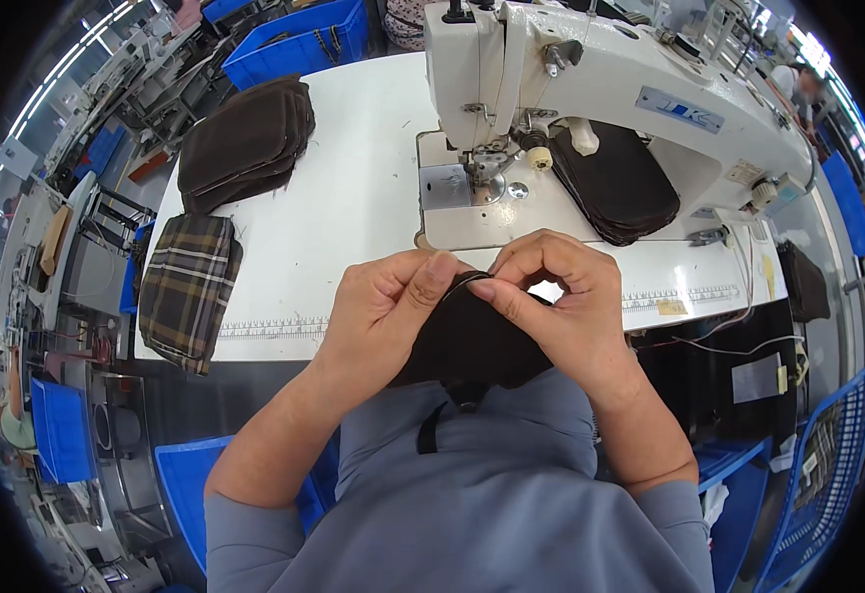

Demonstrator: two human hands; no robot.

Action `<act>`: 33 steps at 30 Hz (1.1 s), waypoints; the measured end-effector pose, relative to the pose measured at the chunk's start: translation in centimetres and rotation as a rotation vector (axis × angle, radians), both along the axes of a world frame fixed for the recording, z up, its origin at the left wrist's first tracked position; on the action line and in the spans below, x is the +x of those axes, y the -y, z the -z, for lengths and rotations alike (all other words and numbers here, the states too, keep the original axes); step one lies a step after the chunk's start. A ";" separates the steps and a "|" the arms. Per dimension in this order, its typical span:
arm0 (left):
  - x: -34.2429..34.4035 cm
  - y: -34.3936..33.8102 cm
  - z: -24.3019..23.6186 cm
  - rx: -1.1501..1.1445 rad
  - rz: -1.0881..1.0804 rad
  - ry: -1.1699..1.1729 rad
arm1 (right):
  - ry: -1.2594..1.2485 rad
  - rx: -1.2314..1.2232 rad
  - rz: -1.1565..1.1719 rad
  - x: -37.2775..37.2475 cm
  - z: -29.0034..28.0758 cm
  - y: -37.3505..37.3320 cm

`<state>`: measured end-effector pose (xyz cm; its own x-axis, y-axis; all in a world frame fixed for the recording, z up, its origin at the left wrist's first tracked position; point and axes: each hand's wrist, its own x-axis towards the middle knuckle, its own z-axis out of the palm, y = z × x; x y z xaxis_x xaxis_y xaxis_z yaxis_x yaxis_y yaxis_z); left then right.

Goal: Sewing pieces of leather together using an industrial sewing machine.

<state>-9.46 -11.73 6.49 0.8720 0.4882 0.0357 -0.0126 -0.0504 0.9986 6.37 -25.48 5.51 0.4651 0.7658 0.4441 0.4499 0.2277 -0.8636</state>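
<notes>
A dark brown fabric piece [477,341] hangs between my hands in front of the table's near edge, its upper edge bent into a curve. My left hand [393,301] pinches that edge between thumb and fingers. Close beside it, my right hand [566,301] grips the same edge, thumb on top and index finger arched. Just beyond my hands stands a white sewing machine [590,79], its needle area over a metal plate [447,188]. Under the machine's arm lies a stack of dark rounded fabric pieces [620,188].
On the white table [353,158], a dark fabric stack [245,143] and a plaid fabric stack [187,287] lie at the left. A blue bin [294,44] stands behind. Blue crates [185,484] sit low at left, and a blue basket [813,484] at right. People work farther off.
</notes>
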 end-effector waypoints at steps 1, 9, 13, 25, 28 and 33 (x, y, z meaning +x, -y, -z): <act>0.0 0.0 0.1 0.025 0.009 0.029 | -0.001 -0.001 0.000 0.0 0.1 0.0; 0.1 0.4 -0.1 0.138 0.039 -0.015 | 0.006 -0.014 0.079 -0.1 0.4 -0.1; 0.3 0.7 -0.1 0.274 -0.013 -0.004 | 0.005 0.010 0.097 0.0 0.6 -0.2; 0.5 0.2 0.6 0.285 -0.018 0.023 | -0.253 -0.025 0.006 0.5 0.9 -0.5; 0.2 -0.4 -0.2 0.316 0.022 -0.090 | -0.339 -0.290 -0.092 1.1 1.0 -0.2; 0.2 -1.7 -0.1 0.257 0.076 -0.269 | -0.206 -0.133 -0.096 0.8 2.0 -0.6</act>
<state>-9.22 -10.07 6.62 0.9004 0.4263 -0.0868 0.2349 -0.3086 0.9217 7.21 -24.86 3.50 0.4578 0.8561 0.2398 0.2430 0.1390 -0.9600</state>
